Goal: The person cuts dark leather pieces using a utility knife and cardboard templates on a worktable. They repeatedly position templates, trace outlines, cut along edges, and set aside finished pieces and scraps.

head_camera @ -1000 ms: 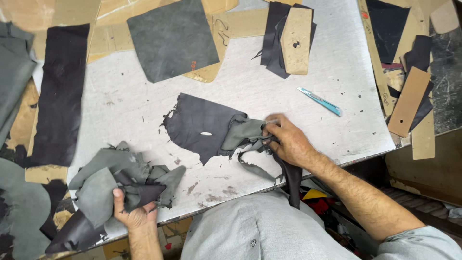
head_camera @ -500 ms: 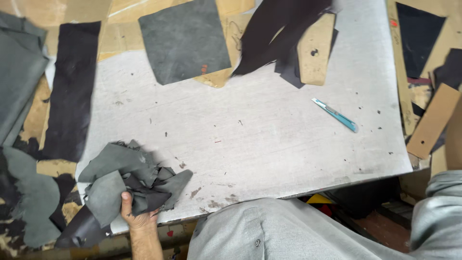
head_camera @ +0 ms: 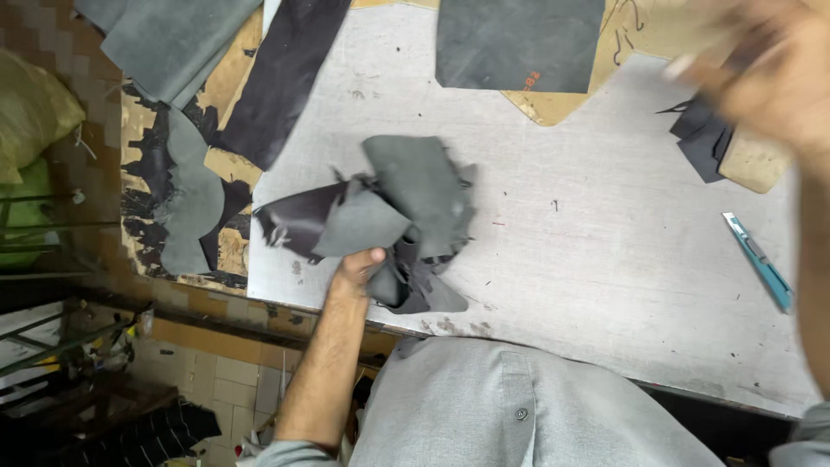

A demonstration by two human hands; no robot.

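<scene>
My left hand (head_camera: 356,270) grips a bunch of grey and dark leather scraps (head_camera: 393,207) near the front edge of the scuffed grey table (head_camera: 588,259). The bunch fans out above my fingers and rests on the tabletop. My right hand (head_camera: 769,73) is raised at the top right and heavily blurred. Whether it holds anything I cannot tell. Just below it a small dark leather piece (head_camera: 700,138) lies partly on a tan cardboard template (head_camera: 756,164).
A teal utility knife (head_camera: 761,261) lies at the table's right. A grey leather square (head_camera: 519,43) sits on cardboard at the back. A long dark leather strip (head_camera: 285,78) and grey leather pieces (head_camera: 186,195) lie at the left. A tiled floor shows below.
My right hand has come back into view, raised at the top right. The view has swung left, so the scrap bunch in my left hand now sits nearer the middle.
</scene>
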